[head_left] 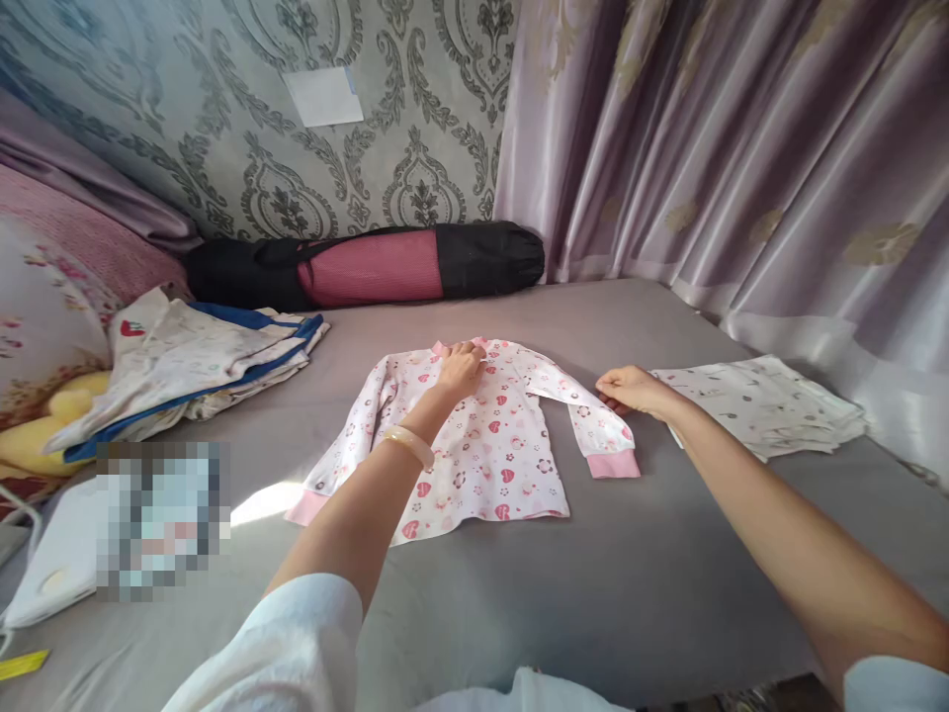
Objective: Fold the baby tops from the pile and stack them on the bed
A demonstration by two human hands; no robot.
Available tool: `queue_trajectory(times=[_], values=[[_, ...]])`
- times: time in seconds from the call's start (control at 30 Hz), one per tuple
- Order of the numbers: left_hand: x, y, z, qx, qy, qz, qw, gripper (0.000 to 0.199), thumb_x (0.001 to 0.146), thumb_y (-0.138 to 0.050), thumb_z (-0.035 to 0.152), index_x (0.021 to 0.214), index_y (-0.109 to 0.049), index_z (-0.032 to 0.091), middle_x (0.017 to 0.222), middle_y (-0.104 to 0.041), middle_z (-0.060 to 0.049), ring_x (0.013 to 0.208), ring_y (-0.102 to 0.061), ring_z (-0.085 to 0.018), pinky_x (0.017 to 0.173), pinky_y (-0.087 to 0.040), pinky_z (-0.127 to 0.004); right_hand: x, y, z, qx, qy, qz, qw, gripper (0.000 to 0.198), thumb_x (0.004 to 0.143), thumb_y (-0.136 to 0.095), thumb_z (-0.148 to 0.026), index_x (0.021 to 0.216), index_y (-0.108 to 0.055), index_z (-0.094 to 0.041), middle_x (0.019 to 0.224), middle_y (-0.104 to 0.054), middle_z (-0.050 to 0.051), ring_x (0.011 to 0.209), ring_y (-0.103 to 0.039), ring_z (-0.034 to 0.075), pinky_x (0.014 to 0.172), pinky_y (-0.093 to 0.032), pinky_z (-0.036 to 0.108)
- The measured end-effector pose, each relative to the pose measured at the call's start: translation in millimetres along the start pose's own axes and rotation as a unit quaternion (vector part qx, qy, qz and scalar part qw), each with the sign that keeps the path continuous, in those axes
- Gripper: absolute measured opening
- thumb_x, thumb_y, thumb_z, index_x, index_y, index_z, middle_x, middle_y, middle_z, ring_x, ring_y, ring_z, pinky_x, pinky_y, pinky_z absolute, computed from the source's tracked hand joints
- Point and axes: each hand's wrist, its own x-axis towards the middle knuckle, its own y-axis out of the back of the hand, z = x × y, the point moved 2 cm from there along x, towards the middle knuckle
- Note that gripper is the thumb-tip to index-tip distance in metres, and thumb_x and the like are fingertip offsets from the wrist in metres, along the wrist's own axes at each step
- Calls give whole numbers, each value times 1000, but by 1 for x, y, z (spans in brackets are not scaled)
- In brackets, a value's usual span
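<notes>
A child's long-sleeved shirt (474, 445), white with pink hearts and flowers, lies spread on the grey bed sheet. Its collar and cuffs are pink. My left hand (461, 368) is at the neckline, fingers bent together on the fabric just below the collar; a pale bangle circles the wrist. At the outer edge of the sleeve on the right, my right hand (634, 389) is closed in a pinch, thumb and fingertips at the cloth. That sleeve angles out from the body, its cuff toward me. My left forearm hides part of the shirt's left side.
Folded white printed clothes (763, 400) lie right of my right hand. A pile of white and blue clothes (200, 361) is at the left, by a yellow plush item (66, 410). A black and pink rolled bag (371, 265) lies along the wall, beside purple curtains (712, 148).
</notes>
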Motion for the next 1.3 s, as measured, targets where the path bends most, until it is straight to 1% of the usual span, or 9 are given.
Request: queue_trajectory(times=[0.1, 0.27, 0.5, 0.67, 0.8, 0.97, 1.07, 1.17, 1.3], values=[[10, -10, 24, -46, -45, -7, 998, 26, 94, -44, 19, 111, -64, 17, 122, -63, -12, 118, -53, -29, 102, -39, -45, -28, 0, 13, 8, -15, -47, 999, 10, 78, -68, -16, 69, -63, -16, 58, -63, -1, 52, -60, 11, 51, -48, 19], [22, -24, 49, -98, -45, 0, 994, 26, 90, -45, 13, 105, -66, 15, 117, -65, -12, 113, -57, -26, 100, -44, -39, -56, -5, 19, -21, -10, -73, 997, 7, 76, -70, -18, 77, -63, -16, 68, -66, 0, 52, -56, 9, 47, -44, 17], [17, -36, 63, -99, 23, 30, 994, 33, 90, -48, 17, 121, -58, 16, 133, -58, -11, 124, -49, -27, 104, -41, -39, -52, -29, 16, -59, 50, -15, 997, 36, 74, -75, -51, 78, -63, -17, 65, -64, -1, 61, -57, 12, 49, -37, 19], [12, -37, 66, -79, 12, 13, 997, 40, 91, -51, 27, 131, -51, 22, 143, -51, -7, 132, -42, -27, 110, -35, -41, -52, -47, -1, -132, 87, 51, 986, 38, 72, -76, -52, 79, -60, -18, 70, -63, -1, 65, -57, 14, 51, -35, 21], [12, -38, 66, -71, 1, 13, 997, 41, 93, -49, 37, 132, -51, 23, 144, -49, -6, 132, -41, -28, 110, -34, -42, -55, -50, -14, 15, -5, -25, 1000, 29, 86, -67, -44, 78, -58, -17, 62, -60, -1, 52, -53, 10, 46, -38, 20], [14, -40, 66, -70, 5, 12, 997, 44, 93, -47, 37, 135, -49, 24, 148, -46, -6, 135, -38, -28, 112, -32, -43, -56, -46, -16, 195, -90, -79, 974, 23, 95, -57, -33, 78, -58, -16, 60, -63, 1, 42, -52, 7, 40, -43, 18], [13, -40, 66, -69, 2, 15, 998, 44, 93, -46, 37, 135, -50, 23, 148, -47, -6, 135, -38, -28, 111, -32, -42, -55, -53, -14, 144, -64, -74, 985, 22, 90, -63, -29, 73, -58, -17, 56, -60, -2, 38, -46, 6, 34, -34, 17], [12, -39, 67, -65, 0, 25, 998, 43, 94, -45, 37, 134, -51, 23, 146, -49, -6, 133, -40, -28, 110, -33, -42, -49, -65, -13, 11, -8, -41, 999, 35, 86, -66, -36, 59, -53, -19, 43, -45, -7, 34, -34, 5, 34, -21, 19], [11, -39, 68, -66, 0, 35, 997, 43, 95, -43, 37, 136, -51, 26, 144, -51, -4, 131, -42, -27, 110, -34, -43, -39, -79, -11, -114, 88, 6, 990, 42, 78, -68, -40, 48, -49, -19, 39, -35, -7, 41, -35, 7, 43, -20, 22]])
